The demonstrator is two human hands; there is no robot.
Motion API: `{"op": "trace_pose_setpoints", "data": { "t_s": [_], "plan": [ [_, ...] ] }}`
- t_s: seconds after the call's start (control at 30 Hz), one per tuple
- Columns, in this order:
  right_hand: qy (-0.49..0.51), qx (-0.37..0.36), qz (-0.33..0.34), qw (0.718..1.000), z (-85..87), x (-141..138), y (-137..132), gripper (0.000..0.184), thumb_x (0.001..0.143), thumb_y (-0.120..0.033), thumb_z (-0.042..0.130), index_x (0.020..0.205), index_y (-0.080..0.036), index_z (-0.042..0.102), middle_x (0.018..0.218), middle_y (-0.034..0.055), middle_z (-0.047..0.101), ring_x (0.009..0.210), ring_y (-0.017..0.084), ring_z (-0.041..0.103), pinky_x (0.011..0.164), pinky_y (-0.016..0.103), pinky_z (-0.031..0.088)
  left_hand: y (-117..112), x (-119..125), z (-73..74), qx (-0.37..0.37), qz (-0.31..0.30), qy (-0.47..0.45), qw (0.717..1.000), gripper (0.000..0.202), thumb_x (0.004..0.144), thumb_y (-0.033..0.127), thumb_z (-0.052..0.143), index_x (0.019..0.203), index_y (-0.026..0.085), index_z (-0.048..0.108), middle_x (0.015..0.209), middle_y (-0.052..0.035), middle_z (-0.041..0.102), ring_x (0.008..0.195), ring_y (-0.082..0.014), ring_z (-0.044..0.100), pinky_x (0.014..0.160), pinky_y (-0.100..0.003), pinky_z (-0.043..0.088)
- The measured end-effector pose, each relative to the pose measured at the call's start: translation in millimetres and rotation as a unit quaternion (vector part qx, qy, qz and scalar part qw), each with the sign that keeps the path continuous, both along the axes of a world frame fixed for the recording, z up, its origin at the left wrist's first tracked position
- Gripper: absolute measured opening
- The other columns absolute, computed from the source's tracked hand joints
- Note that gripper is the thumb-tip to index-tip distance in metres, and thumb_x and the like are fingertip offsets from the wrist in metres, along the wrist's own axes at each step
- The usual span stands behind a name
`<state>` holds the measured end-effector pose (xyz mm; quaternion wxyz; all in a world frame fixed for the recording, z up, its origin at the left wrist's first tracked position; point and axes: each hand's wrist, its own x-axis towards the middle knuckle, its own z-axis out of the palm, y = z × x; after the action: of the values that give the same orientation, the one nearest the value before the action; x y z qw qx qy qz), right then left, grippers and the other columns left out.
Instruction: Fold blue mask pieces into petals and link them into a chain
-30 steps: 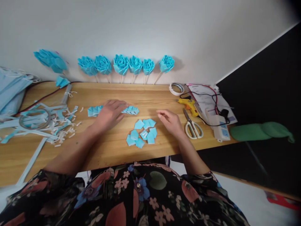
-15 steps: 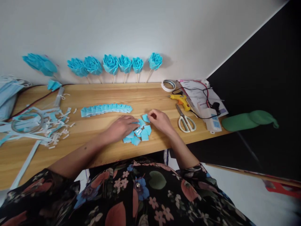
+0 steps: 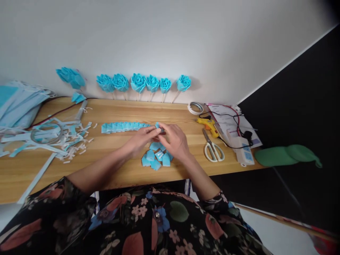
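Both hands meet above a small pile of cut blue pieces, which look like mask fabric. Pinched between them is one blue fabric piece, mostly covered by the fingers. My left hand comes in from the left with its thumb and fingertips closed on the piece. From the other side, my right hand curls its fingers around the same piece. Just behind my left hand lies a long row of folded blue pieces, its right end reaching close to the fingertips.
Blue fabric flowers on sticks lean along the wall. To the right lie scissors, a yellow glue gun, a tape roll, a power strip and a green bottle. Cut strips and face masks lie left.
My right hand has lifted a blue piece from beside the pile. My left hand has moved up off the pile to meet it. The view has shifted a little.
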<state>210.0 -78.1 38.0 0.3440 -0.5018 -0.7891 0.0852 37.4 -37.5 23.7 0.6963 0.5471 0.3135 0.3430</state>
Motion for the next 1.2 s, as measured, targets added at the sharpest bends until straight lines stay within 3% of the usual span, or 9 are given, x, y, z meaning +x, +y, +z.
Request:
{"op": "trace_pose_setpoints", "data": {
  "t_s": [0.1,0.27,0.37,0.47,0.73,0.83,0.93,1.07,1.2],
  "plan": [
    [0.075,-0.031,0.019,0.996,1.8,1,1,0.034,0.096,-0.032,0.051,0.129,-0.027,0.058,0.119,0.0059,0.071,0.109,0.022,0.064,0.096,0.04,0.051,6,-3,-10.6,-0.037,0.056,-0.01,0.998,0.038,0.078,0.046,0.074,0.099,0.014,0.073,0.09,-0.0091,0.074,0.081,-0.0195,0.067,0.081,-0.036,0.053],
    [0.206,-0.088,-0.037,0.974,4.1,9,17,0.03,0.093,-0.036,0.054,0.118,-0.023,0.066,0.107,0.0065,0.072,0.095,0.019,0.065,0.075,0.031,0.052,10,-16,-8.3,0.018,0.1,0.055,0.993,0.027,0.076,0.041,0.072,0.082,0.015,0.071,0.07,-0.0025,0.067,0.066,-0.0135,0.059,0.069,-0.029,0.048],
    [0.246,-0.18,0.002,0.952,2.2,7,32,0.032,0.089,-0.042,0.06,0.112,-0.021,0.068,0.1,0.0049,0.072,0.085,0.016,0.064,0.07,0.028,0.049,10,-18,-3.7,0.068,0.107,0.081,0.989,0.027,0.077,0.043,0.068,0.079,0.016,0.069,0.069,-0.0007,0.065,0.065,-0.0124,0.055,0.066,-0.026,0.045],
    [0.276,-0.247,0.05,0.927,-1.3,0,47,0.027,0.082,-0.044,0.067,0.087,-0.018,0.07,0.08,0.0011,0.068,0.072,0.013,0.059,0.067,0.026,0.045,10,-16,-2.3,0.107,0.111,0.098,0.983,0.03,0.078,0.045,0.065,0.077,0.016,0.067,0.068,0.0001,0.062,0.065,-0.0118,0.052,0.063,-0.025,0.041],
    [0.339,-0.236,0.057,0.909,-10.5,-8,64,0.032,0.081,-0.049,0.067,0.072,-0.019,0.063,0.065,-0.0031,0.056,0.062,0.01,0.047,0.062,0.025,0.039,11,-17,-4.8,0.131,0.149,0.19,0.961,0.04,0.075,0.05,0.064,0.059,0.018,0.047,0.055,0.0057,0.033,0.053,-0.0082,0.028,0.051,-0.024,0.02],
    [0.355,-0.245,0.08,0.899,-14.3,-6,61,0.038,0.085,-0.055,0.06,0.072,-0.019,0.062,0.065,-0.0032,0.053,0.062,0.011,0.046,0.061,0.025,0.038,11,-16,-5.9,0.138,0.143,0.19,0.962,0.041,0.076,0.049,0.063,0.057,0.019,0.042,0.055,0.0057,0.031,0.053,-0.0083,0.027,0.05,-0.024,0.021],
    [0.343,-0.273,0.095,0.894,-17.2,-5,56,0.036,0.079,-0.055,0.068,0.083,-0.02,0.064,0.069,-0.0031,0.056,0.063,0.011,0.047,0.061,0.025,0.037,8,-15,-6.4,0.144,0.12,0.193,0.963,0.042,0.077,0.049,0.062,0.058,0.019,0.04,0.056,0.0059,0.031,0.053,-0.0083,0.027,0.05,-0.024,0.022],
    [0.311,-0.271,0.071,0.908,-20.5,-6,53,0.035,0.076,-0.051,0.074,0.071,-0.018,0.06,0.063,-0.0043,0.051,0.059,0.009,0.042,0.058,0.025,0.033,6,-13,-6.5,0.174,0.104,0.187,0.961,0.039,0.079,0.046,0.061,0.059,0.018,0.042,0.057,0.0049,0.036,0.056,-0.009,0.032,0.053,-0.023,0.025],
    [0.349,-0.274,0.086,0.892,-24.0,-5,53,0.037,0.08,-0.053,0.069,0.07,-0.018,0.061,0.063,-0.0032,0.053,0.06,0.01,0.045,0.06,0.026,0.036,7,-14,-6.5,0.187,0.086,0.16,0.965,0.035,0.08,0.043,0.062,0.062,0.017,0.047,0.061,0.0038,0.041,0.059,-0.0096,0.036,0.055,-0.024,0.029]
  ]
}}
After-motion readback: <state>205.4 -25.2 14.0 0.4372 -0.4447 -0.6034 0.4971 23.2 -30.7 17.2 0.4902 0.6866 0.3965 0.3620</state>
